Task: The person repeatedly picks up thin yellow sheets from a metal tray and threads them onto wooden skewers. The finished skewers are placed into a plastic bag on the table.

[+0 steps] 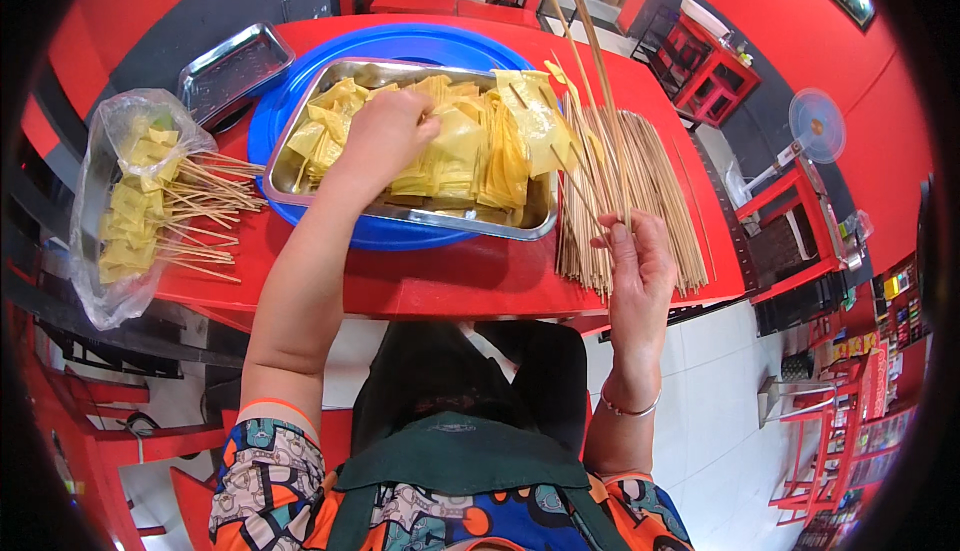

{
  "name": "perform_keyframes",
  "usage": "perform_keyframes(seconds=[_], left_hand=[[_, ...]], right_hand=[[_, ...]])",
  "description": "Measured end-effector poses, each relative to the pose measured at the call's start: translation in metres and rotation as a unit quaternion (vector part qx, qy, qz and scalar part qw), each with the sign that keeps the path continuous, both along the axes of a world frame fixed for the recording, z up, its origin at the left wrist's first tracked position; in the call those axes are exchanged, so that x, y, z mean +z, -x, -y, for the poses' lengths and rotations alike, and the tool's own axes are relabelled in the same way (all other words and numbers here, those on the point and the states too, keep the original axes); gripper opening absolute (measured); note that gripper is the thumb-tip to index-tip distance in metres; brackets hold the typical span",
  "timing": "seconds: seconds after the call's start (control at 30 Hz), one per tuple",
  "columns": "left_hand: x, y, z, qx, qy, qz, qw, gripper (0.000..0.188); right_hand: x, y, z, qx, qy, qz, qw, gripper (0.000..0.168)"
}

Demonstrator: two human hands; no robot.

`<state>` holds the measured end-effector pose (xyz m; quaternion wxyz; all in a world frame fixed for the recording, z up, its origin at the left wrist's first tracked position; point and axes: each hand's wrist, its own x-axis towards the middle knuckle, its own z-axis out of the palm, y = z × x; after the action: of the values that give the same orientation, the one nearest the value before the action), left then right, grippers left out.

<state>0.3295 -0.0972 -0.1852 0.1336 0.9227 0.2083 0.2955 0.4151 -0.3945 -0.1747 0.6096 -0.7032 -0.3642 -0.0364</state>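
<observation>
A steel tray (pixel 541 230) holds packed, thin yellow sheets (pixel 499 164) that look like tofu skin. Over its middle, my left hand (pixel 390 134) has curled fingers, with thumb and forefinger pinched at the edge of a loose sheet (pixel 459 134); the fingertips are partly hidden. At the tray's right, my right hand (pixel 637 254) grips several bamboo skewers (pixel 600 78) near their lower ends. One of these skewers, slanting up to the left, runs through a folded yellow sheet (pixel 534 119) above the tray's right end. Under that hand lies a large pile of bare bamboo skewers (pixel 660 198).
A blue round plastic lid or tray (pixel 360 236) lies beneath the steel tray on the red table (pixel 450 281). At left, a plastic-lined container (pixel 124 303) holds loaded skewers (pixel 142 213), their sticks pointing right. Another steel tray (pixel 236 67) stands behind. A fan (pixel 816 127) stands at right.
</observation>
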Motion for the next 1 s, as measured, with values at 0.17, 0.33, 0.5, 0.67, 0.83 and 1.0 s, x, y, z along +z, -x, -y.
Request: perform_keyframes(seconds=[0.17, 0.33, 0.5, 0.67, 0.83, 1.0], left_hand=[[0.006, 0.01, -0.023, -0.085, 0.297, 0.027, 0.951, 0.028], [0.01, 0.015, -0.023, -0.076, 0.451, 0.128, 0.88, 0.027], [0.014, 0.014, -0.025, -0.134, 0.685, 0.355, 0.621, 0.026], [0.012, 0.011, -0.02, -0.194, 0.703, 0.415, 0.545, 0.03], [0.011, 0.009, -0.015, -0.217, 0.688, 0.442, 0.533, 0.035], [0.017, 0.006, 0.005, -0.202, 0.645, 0.461, 0.575, 0.037]], right_hand=[[0.002, 0.001, 0.006, -0.001, 0.014, -0.029, 0.999, 0.014], [0.01, 0.011, 0.003, -0.033, 0.046, -0.05, 0.997, 0.011], [-0.002, 0.018, 0.001, -0.062, 0.048, 0.016, 0.997, 0.005], [-0.005, 0.028, -0.002, -0.086, 0.122, 0.135, 0.98, 0.008], [-0.001, 0.034, -0.005, -0.087, 0.15, 0.165, 0.971, 0.009], [-0.001, 0.036, -0.011, -0.1, 0.148, 0.17, 0.969, 0.009]])
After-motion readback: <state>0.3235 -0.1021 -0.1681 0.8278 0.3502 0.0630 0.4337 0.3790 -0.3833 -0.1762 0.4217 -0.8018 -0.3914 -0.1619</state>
